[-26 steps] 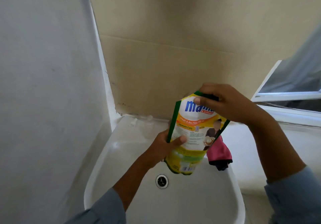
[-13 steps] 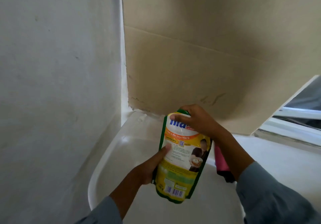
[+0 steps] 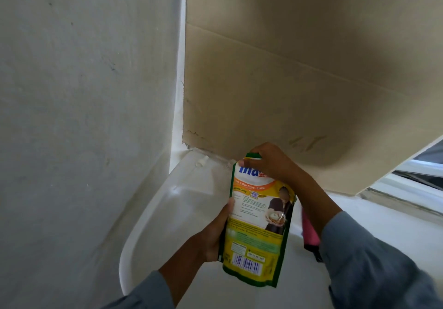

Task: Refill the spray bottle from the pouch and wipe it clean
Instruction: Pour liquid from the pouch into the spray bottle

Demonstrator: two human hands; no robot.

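We hold the pouch (image 3: 257,225) upright above the sink (image 3: 153,213), left hand (image 3: 213,236) gripping its side, right hand (image 3: 268,162) pinching its top.

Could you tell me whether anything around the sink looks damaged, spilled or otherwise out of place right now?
The cardboard sheet propped behind the sink is torn and ragged at its lower left corner. No spill shows. The pouch is upright, left hand gripping its side, right hand pinching its top.
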